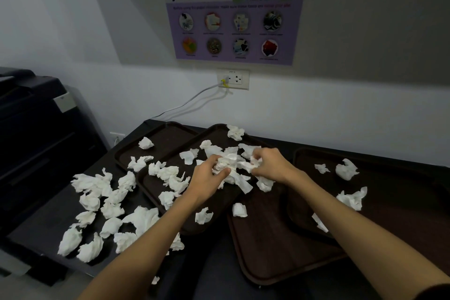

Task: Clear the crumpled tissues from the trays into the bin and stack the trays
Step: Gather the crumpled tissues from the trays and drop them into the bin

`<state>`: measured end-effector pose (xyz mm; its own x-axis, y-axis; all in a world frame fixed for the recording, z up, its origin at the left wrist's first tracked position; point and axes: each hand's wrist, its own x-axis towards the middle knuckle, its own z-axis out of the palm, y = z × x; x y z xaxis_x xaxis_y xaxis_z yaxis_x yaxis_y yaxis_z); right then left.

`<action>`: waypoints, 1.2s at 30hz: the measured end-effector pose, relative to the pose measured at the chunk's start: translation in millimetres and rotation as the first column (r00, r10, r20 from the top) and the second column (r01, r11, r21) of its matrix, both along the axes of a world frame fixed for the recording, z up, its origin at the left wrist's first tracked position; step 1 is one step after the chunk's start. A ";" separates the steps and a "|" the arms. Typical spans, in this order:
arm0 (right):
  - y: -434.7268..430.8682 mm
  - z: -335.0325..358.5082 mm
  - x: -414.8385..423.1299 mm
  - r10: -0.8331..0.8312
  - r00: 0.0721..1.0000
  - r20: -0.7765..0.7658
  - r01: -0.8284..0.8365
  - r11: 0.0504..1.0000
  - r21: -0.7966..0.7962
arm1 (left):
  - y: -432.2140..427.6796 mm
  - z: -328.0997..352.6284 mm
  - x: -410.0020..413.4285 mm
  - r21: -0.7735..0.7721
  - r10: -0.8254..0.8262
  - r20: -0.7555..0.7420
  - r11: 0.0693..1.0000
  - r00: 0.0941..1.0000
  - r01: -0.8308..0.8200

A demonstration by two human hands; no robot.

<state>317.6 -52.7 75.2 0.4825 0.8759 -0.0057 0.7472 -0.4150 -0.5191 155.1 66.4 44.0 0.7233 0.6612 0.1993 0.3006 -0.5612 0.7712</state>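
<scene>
Several dark brown trays lie overlapping on a black counter. Over the middle tray (214, 134), my left hand (209, 174) and my right hand (269, 163) both grip one bunch of crumpled white tissues (232, 162) between them. More tissues lie scattered on this tray, on the back left tray (170, 133) and on the far right tray (389, 178). The front tray (267, 246) holds a single tissue wad (239, 209) near its top edge. No bin is in view.
Several loose tissues (97, 202) cover the counter (36, 226) at the left. A dark printer (36, 129) stands beyond the counter's left end. On the wall behind hang a poster and a socket (233, 79) with a cable running down.
</scene>
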 end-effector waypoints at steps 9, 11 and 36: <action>42.2 28.4 -60.2 0.075 0.995 -0.060 -0.066 0.989 0.133 | 28.9 21.7 -60.6 -0.026 0.055 0.038 0.998 0.998 -0.054; 55.2 29.0 -80.8 0.110 0.992 -0.055 -0.102 0.986 0.132 | 36.2 23.0 -81.2 -0.039 0.088 0.047 0.996 0.995 -0.086; 221.5 -125.5 -491.7 0.531 0.769 -0.354 -0.553 0.832 0.045 | 134.1 -139.6 -488.5 -0.263 0.555 -0.258 0.747 0.790 -0.611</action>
<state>-174.2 168.8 -50.3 -0.1154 0.9839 -0.1366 0.6390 -0.0318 -0.7686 -333.4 200.5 -95.6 0.1772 0.9684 -0.1755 0.6163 0.0299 0.7869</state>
